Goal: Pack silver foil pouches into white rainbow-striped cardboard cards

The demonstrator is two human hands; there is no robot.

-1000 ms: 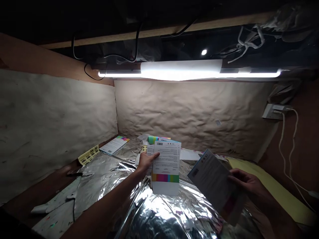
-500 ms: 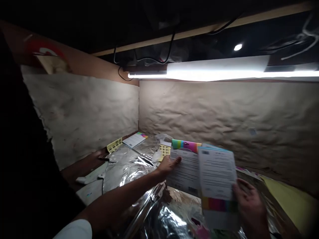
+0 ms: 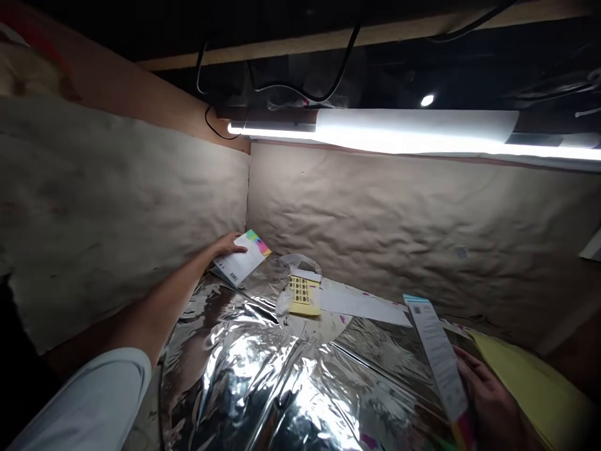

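Observation:
My left hand (image 3: 230, 245) reaches to the far left corner of the table. Its thumb lies over the printed face of a white card packet (image 3: 244, 264) with a rainbow-coloured top strip, and the fingers are behind it. Under this packet the edge of another card shows. On the right, my right hand (image 3: 488, 394) grips a second printed packet (image 3: 436, 357) by its side. That packet is tilted nearly edge-on, with a blue top edge and a coloured band low down. The fingers behind it are partly hidden.
Shiny silver foil (image 3: 263, 369) covers the table. At the back lies a yellow sticker sheet (image 3: 304, 294) in clear plastic, beside a long white paper strip (image 3: 361, 304). A yellow sheet (image 3: 521, 382) lies at the right. A lit tube lamp (image 3: 399, 134) runs along the papered back wall.
My left hand has carried its packet from the middle to the far left corner. My right hand stays at the right, its packet now turned edge-on. The view has shifted slightly.

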